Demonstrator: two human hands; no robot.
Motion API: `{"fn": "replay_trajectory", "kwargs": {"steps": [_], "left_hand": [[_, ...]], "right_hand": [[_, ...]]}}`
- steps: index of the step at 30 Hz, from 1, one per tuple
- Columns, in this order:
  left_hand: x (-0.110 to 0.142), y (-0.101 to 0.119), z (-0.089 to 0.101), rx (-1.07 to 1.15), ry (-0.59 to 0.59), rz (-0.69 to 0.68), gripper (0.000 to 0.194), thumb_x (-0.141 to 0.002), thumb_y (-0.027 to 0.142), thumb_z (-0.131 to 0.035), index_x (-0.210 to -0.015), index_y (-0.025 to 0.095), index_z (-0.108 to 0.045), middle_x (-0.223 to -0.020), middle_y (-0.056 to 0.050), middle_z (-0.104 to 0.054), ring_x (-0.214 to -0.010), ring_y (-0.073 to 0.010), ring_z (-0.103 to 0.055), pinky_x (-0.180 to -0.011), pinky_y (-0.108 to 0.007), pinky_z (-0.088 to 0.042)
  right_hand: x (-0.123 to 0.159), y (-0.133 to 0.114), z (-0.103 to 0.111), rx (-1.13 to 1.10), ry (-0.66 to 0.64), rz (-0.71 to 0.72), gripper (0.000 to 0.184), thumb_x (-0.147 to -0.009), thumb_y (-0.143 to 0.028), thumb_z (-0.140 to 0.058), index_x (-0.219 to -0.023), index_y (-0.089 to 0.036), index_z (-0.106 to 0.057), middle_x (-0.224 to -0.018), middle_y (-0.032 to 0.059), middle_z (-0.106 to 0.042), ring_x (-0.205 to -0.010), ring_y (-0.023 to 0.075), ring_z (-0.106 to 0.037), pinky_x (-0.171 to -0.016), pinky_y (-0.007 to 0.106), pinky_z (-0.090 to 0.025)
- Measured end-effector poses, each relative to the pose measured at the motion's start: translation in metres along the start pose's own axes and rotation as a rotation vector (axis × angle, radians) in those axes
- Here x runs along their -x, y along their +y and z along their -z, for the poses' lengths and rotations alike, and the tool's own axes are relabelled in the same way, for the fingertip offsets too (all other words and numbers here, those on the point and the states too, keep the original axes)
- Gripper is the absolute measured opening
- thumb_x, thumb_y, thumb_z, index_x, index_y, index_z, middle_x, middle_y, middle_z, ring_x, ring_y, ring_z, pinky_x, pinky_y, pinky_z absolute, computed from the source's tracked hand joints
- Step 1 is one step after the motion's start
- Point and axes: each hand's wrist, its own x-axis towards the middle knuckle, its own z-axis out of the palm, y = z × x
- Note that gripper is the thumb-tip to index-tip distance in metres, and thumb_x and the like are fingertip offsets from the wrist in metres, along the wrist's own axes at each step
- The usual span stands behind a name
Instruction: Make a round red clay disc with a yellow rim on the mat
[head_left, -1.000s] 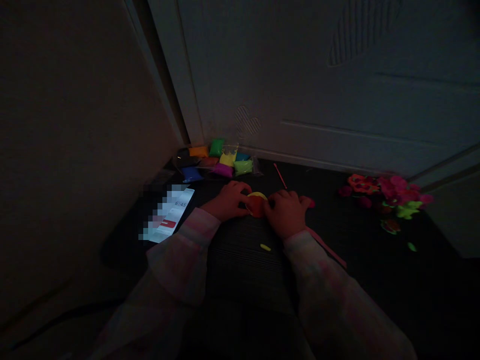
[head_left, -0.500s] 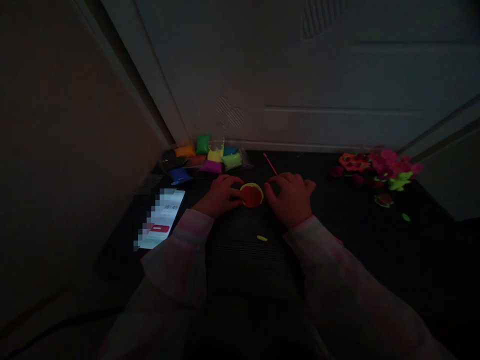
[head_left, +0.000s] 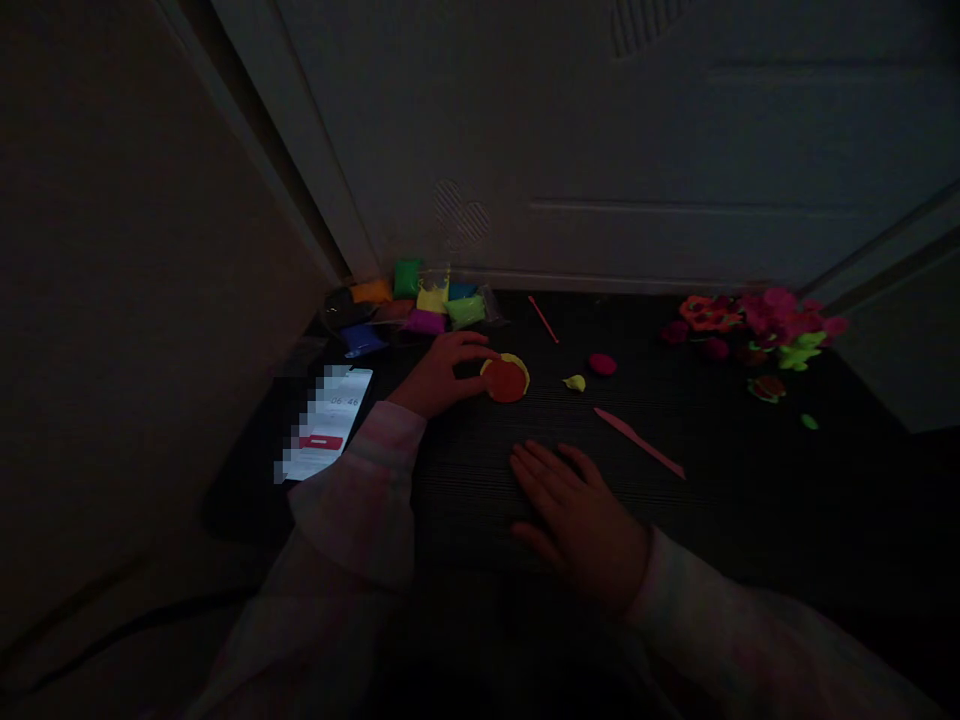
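Note:
A round orange-red clay disc (head_left: 505,382) with a yellow rim lies on the dark table. My left hand (head_left: 442,375) is at its left edge, thumb and index finger closed lightly against the rim. Closer to me, my right hand (head_left: 574,515) lies palm down with its fingers stretched out. Whatever is under that palm is hidden. Past the right fingertips are a small yellow clay lump (head_left: 575,383), a dark pink clay piece (head_left: 602,364) and a pink clay knife (head_left: 640,443).
Bagged coloured clay (head_left: 427,321) is piled at the back left, with a lit phone (head_left: 330,425) nearer. A thin pink stick (head_left: 544,320) lies at the back. Pink clay figures (head_left: 772,318) crowd the right, near a small green piece (head_left: 809,421). A pale panel (head_left: 600,150) rises behind.
My right hand has left the disc, come toward me and flattened, covering where a small yellow strip lay. The knife and clay pieces now show. My left hand stays by the disc.

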Motion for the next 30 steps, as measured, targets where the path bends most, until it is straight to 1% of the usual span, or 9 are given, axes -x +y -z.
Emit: {"fn": "replay_trajectory", "kwargs": {"steps": [3,6,11,14,16,19,23,26,30], "left_hand": [[-0.001,-0.002,0.001,0.038,0.143,0.052,0.023,-0.072,0.027,-0.058,-0.093,0.019,-0.061,-0.108,-0.007,-0.054,-0.106,-0.0199,-0.045,-0.095,-0.041,-0.032],[-0.002,-0.005,0.000,0.077,0.269,0.078,0.019,-0.071,0.025,-0.058,-0.089,0.018,-0.062,-0.102,-0.006,-0.058,-0.102,-0.0192,-0.049,-0.093,-0.039,-0.034],[-0.006,-0.011,-0.004,0.174,0.422,0.203,0.016,-0.070,0.022,-0.057,-0.083,0.016,-0.063,-0.091,-0.005,-0.061,-0.089,-0.0175,-0.054,-0.075,-0.030,-0.044],[-0.008,-0.013,-0.007,0.189,0.496,0.262,0.016,-0.071,0.021,-0.054,-0.083,0.015,-0.063,-0.081,-0.002,-0.062,-0.075,-0.0143,-0.056,-0.065,-0.026,-0.044],[-0.007,-0.013,-0.010,0.171,0.514,0.258,0.016,-0.071,0.020,-0.053,-0.081,0.015,-0.063,-0.073,-0.001,-0.060,-0.067,-0.0125,-0.053,-0.062,-0.025,-0.043],[-0.005,-0.010,-0.015,0.144,0.510,0.228,0.013,-0.069,0.020,-0.054,-0.078,0.015,-0.063,-0.066,0.000,-0.056,-0.061,-0.0114,-0.050,-0.061,-0.025,-0.041],[-0.004,-0.008,-0.016,0.132,0.517,0.196,0.010,-0.069,0.019,-0.054,-0.074,0.016,-0.063,-0.066,0.001,-0.056,-0.061,-0.0113,-0.049,-0.061,-0.024,-0.041],[-0.004,-0.009,-0.015,0.146,0.561,0.191,0.014,-0.072,0.021,-0.052,-0.080,0.015,-0.062,-0.069,0.000,-0.056,-0.063,-0.0116,-0.049,-0.060,-0.024,-0.040],[-0.006,-0.010,-0.013,0.177,0.607,0.181,0.019,-0.074,0.025,-0.050,-0.088,0.015,-0.059,-0.071,0.000,-0.054,-0.062,-0.0109,-0.049,-0.060,-0.024,-0.041]], "right_hand": [[0.004,0.003,0.001,0.000,-0.029,0.061,0.052,-0.084,-0.041,-0.037,-0.127,-0.013,-0.034,-0.133,0.0072,-0.038,-0.122,0.0195,-0.031,-0.100,0.043,-0.021],[0.002,0.005,0.005,0.022,-0.022,-0.020,0.051,-0.084,-0.042,-0.035,-0.127,-0.014,-0.035,-0.131,0.0069,-0.040,-0.122,0.0206,-0.031,-0.101,0.046,-0.018],[0.002,-0.003,0.004,-0.016,-0.081,0.081,0.052,-0.084,-0.043,-0.035,-0.128,-0.015,-0.034,-0.133,0.0053,-0.037,-0.121,0.0177,-0.033,-0.102,0.041,-0.020],[-0.002,0.000,0.003,-0.006,-0.029,-0.014,0.048,-0.085,-0.039,-0.036,-0.126,-0.015,-0.036,-0.131,0.0057,-0.041,-0.120,0.0195,-0.034,-0.100,0.043,-0.021],[-0.009,0.005,0.004,0.001,0.028,-0.101,0.041,-0.085,-0.035,-0.038,-0.120,-0.015,-0.044,-0.124,0.0067,-0.049,-0.115,0.0213,-0.039,-0.096,0.042,-0.027],[-0.020,0.011,0.006,-0.015,0.072,-0.177,0.028,-0.083,-0.033,-0.042,-0.098,-0.016,-0.059,-0.099,0.0068,-0.061,-0.092,0.0196,-0.051,-0.081,0.035,-0.037],[-0.023,0.010,0.007,-0.006,0.105,-0.256,0.025,-0.082,-0.036,-0.045,-0.081,-0.017,-0.061,-0.077,0.0047,-0.060,-0.074,0.0173,-0.052,-0.068,0.032,-0.037],[-0.015,0.007,0.007,0.030,0.109,-0.264,0.029,-0.081,-0.039,-0.045,-0.087,-0.016,-0.061,-0.080,0.0059,-0.061,-0.077,0.0185,-0.052,-0.070,0.033,-0.037],[0.000,0.000,0.006,0.103,0.074,-0.214,0.044,-0.082,-0.041,-0.041,-0.116,-0.014,-0.048,-0.110,0.0106,-0.056,-0.100,0.0220,-0.048,-0.084,0.038,-0.033]]}}
